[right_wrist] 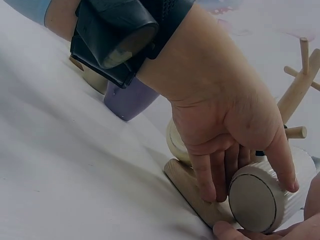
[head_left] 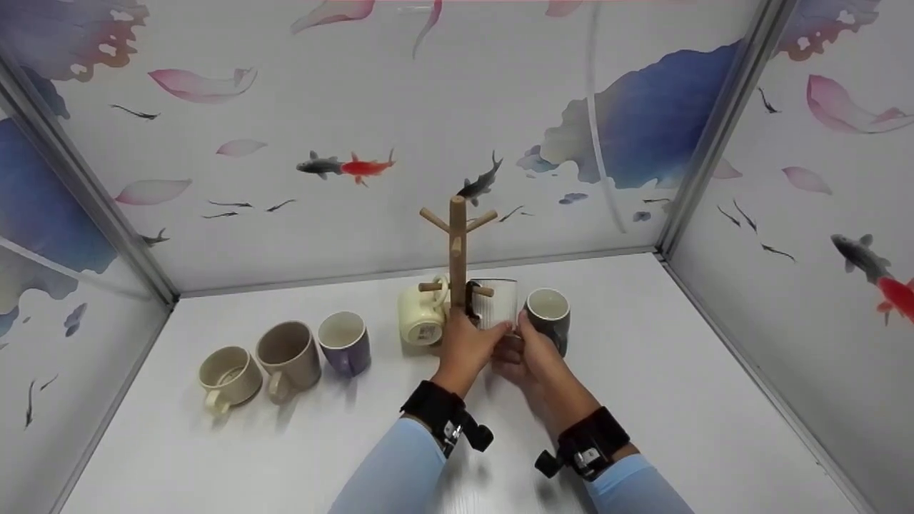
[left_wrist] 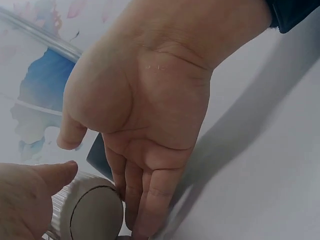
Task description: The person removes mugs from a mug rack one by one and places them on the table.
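A white ribbed mug with a dark handle lies tilted at the lower right peg of a wooden mug tree. My left hand holds the mug from its left side, thumb along the wall. From the right, my right hand holds it too, with fingers under it. The right wrist view shows the mug's round base facing out, the left thumb on its side. The peg overlaps the dark handle, which the mug partly hides. A pale yellow mug hangs by its handle from the lower left peg.
Close to my right hand stands a dark grey mug. To the left, a purple mug, a brown mug and a cream mug stand in a row. Patterned panels enclose the white table.
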`<state>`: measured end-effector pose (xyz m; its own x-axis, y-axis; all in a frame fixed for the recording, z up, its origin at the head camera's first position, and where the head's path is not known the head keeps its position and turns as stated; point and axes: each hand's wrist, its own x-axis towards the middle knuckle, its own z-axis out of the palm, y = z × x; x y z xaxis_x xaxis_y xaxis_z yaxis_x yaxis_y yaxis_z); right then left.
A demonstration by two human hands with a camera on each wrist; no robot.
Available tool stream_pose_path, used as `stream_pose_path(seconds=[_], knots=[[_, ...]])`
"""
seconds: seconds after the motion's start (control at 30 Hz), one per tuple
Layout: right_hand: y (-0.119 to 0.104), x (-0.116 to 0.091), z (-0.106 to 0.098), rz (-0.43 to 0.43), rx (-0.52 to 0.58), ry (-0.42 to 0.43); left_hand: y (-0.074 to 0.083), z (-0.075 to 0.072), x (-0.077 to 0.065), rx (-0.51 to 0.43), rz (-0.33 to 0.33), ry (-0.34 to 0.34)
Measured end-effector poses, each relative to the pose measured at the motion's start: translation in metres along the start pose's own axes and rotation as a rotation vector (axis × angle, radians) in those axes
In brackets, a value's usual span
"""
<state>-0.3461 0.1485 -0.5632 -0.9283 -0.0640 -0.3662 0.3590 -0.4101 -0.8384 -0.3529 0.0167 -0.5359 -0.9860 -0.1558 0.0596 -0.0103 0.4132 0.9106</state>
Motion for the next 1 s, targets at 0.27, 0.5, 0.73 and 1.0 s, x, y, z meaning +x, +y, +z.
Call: stream_pose_path(seconds=[0.27, 0.5, 0.73, 1.0], knots=[[-0.001, -0.001, -0.001, -0.01, -0.035, 0.01, -0.004, 0.005, 0.002, -0.016, -0.005, 0.017], [0.009, 0.019, -0.018, -0.011, -0.035, -0.008, -0.002, 0.007, 0.002, -0.039, 0.007, 0.001], [-0.002, -0.002, -0.007, -0.055, -0.001, 0.014, 0.002, 0.008, -0.003, -0.064, 0.009, -0.016], [0.005, 0.018, -0.02, -0.093, 0.0, 0.001, 0.001, 0.01, -0.007, -0.088, 0.064, -0.025]])
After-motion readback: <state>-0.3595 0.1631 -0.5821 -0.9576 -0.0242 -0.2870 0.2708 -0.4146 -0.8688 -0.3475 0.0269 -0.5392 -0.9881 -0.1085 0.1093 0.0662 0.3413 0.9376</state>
